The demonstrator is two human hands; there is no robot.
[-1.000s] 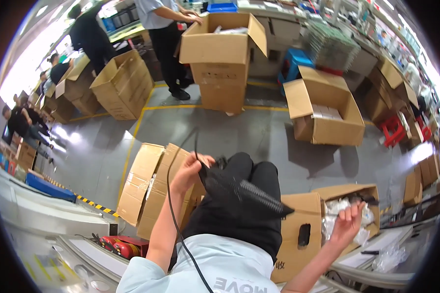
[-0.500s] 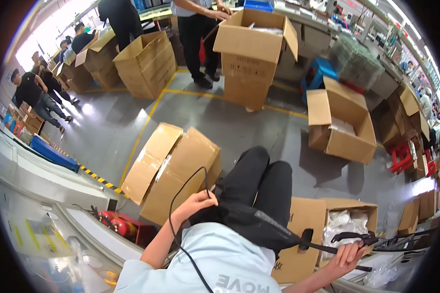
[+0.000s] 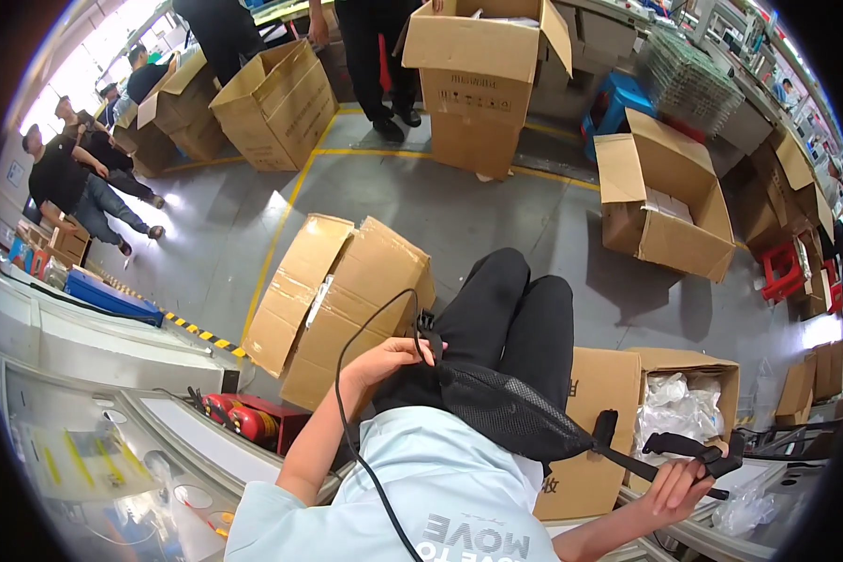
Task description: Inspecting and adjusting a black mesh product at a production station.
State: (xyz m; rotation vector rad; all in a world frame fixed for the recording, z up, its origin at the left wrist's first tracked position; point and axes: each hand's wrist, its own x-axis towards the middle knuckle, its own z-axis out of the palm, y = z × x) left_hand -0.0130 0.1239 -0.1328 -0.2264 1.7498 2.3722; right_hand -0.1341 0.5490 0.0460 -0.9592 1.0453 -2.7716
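- Black bag (image 3: 510, 412): mesh-faced, lies slantwise across the seated person's lap, between the two hands.
- Left hand (image 3: 395, 358): grip narrow, holding the bag's left end; the exact finger contact is partly hidden.
- Right hand (image 3: 676, 487): grip closed on the black strap (image 3: 625, 460) that runs from the bag's right tip; a dark buckle (image 3: 718, 461) sits just beside the fingers.
- Black cable (image 3: 340, 407): loops up near the left hand, then runs down over the pale blue shirt (image 3: 440, 468).
- Open box (image 3: 732, 393): near the right hand, holds crumpled clear plastic (image 3: 667, 412); its flap hangs toward the lap.
- Brown carton (image 3: 370, 304): on the floor (image 3: 496, 211), left of the knees, top flaps parted by a narrow gap.
- Red fire extinguishers (image 3: 244, 419): lying left of the person.
- Co-worker (image 3: 367, 66): stands beyond the yellow floor line, beside a tall carton (image 3: 473, 103).
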